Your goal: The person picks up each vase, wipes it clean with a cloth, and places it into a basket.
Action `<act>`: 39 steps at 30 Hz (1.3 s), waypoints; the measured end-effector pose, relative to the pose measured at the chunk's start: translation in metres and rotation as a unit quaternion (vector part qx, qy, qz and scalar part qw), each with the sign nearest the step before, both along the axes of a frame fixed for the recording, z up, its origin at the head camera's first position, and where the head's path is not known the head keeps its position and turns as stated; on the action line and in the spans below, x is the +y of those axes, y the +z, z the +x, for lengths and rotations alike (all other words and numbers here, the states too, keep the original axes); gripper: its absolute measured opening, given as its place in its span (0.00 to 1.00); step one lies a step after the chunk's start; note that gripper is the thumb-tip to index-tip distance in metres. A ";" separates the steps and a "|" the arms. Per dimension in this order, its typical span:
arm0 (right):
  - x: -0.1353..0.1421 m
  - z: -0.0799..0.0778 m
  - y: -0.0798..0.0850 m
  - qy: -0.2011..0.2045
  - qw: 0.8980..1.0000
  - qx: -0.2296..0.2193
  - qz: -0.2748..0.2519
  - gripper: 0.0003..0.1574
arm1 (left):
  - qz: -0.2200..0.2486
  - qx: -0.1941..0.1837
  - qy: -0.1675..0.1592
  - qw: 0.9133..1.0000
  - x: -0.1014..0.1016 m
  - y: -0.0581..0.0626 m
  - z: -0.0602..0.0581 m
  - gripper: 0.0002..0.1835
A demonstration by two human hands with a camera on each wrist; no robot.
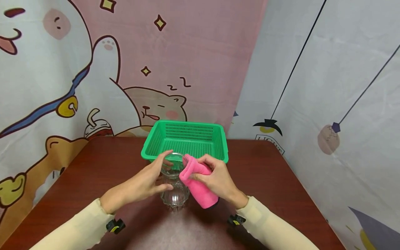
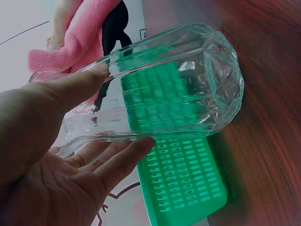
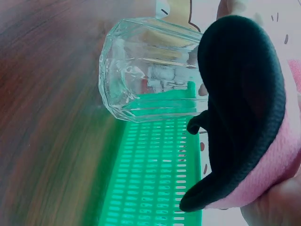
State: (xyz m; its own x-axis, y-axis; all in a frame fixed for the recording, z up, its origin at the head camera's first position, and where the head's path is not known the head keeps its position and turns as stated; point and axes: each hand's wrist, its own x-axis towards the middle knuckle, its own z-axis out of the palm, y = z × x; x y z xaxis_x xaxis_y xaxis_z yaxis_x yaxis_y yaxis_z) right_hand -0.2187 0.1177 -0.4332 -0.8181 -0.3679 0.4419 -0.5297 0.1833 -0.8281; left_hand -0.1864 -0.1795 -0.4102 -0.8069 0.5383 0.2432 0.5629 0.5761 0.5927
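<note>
A clear glass vase (image 1: 175, 197) with a faceted base and a flared mouth stands roughly upright in the middle of the head view. Around its upper part my left hand (image 1: 140, 184) holds it, thumb on one side and fingers on the other. A folded pink cloth (image 1: 203, 191) is in the grip of my right hand (image 1: 220, 178), its upper end against the vase's rim. In the right wrist view the cloth's black side (image 3: 244, 94) faces the camera and covers most of that hand. Whether the vase's base touches the table cannot be told.
Behind the vase, a green perforated plastic basket (image 1: 195, 130) sits at the far edge of the brown wooden table (image 1: 265, 187). A printed cartoon curtain (image 1: 212, 62) hangs just beyond the table.
</note>
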 end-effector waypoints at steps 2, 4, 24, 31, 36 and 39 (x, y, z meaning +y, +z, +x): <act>-0.001 0.000 -0.001 0.006 1.000 -0.008 -0.001 0.19 | -0.001 -0.004 0.001 1.000 0.000 0.000 0.000 0.63; -0.002 -0.001 -0.003 0.010 1.000 -0.015 -0.002 0.18 | -0.001 -0.006 0.003 1.000 -0.001 0.000 0.001 0.63; -0.008 -0.003 -0.010 0.000 0.995 0.002 0.098 0.19 | 0.005 0.007 -0.003 1.000 0.000 0.000 0.000 0.61; -0.007 -0.003 -0.008 -0.004 0.988 0.022 0.151 0.21 | 0.009 0.004 -0.004 1.000 0.000 0.000 0.000 0.61; -0.006 -0.001 -0.007 0.000 0.985 0.017 0.173 0.21 | 0.008 -0.002 -0.003 1.000 0.000 0.000 0.000 0.60; -0.005 -0.001 -0.007 0.005 0.983 0.009 0.185 0.19 | 0.005 -0.001 -0.002 1.000 0.000 0.000 0.000 0.60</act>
State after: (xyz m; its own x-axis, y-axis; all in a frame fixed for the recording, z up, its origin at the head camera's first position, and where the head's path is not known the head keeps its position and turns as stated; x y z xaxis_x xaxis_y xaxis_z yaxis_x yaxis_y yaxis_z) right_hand -0.2195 0.1129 -0.4404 -0.8066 -0.5146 0.2910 -0.5476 0.4648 -0.6958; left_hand -0.1866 -0.1795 -0.4104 -0.8055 0.5389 0.2464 0.5636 0.5683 0.5995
